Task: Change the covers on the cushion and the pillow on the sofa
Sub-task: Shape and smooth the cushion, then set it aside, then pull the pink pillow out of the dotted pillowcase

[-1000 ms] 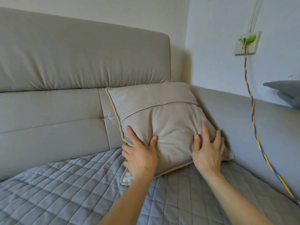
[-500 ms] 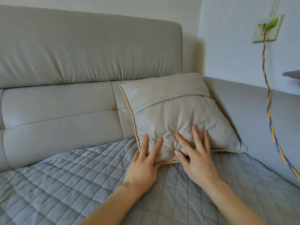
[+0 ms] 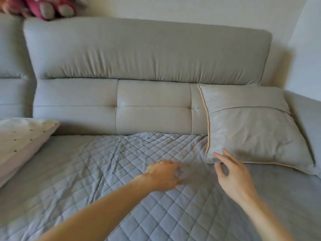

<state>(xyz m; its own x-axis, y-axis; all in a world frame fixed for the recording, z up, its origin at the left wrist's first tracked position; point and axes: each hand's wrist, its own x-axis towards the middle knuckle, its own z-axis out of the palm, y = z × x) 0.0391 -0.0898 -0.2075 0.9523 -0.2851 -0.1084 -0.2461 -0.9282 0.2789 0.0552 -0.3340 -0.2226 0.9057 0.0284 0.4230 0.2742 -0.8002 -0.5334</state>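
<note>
A beige cushion (image 3: 251, 127) with tan piping leans in the right corner of the grey sofa, against its backrest (image 3: 147, 53). A white pillow (image 3: 20, 141) with small dots lies at the left edge. My left hand (image 3: 163, 174) hovers blurred over the quilted blue seat cover (image 3: 104, 171), fingers loosely curled, holding nothing. My right hand (image 3: 232, 174) is just off the cushion's lower left corner, fingers relaxed, holding nothing.
A pink plush toy (image 3: 50, 7) sits on top of the backrest at the upper left. The sofa's right armrest (image 3: 305, 115) runs beside the cushion. A white wall stands behind.
Both hands have come off the cushion and drawn back to the left. The view has swung left, bringing the white pillow into sight.
</note>
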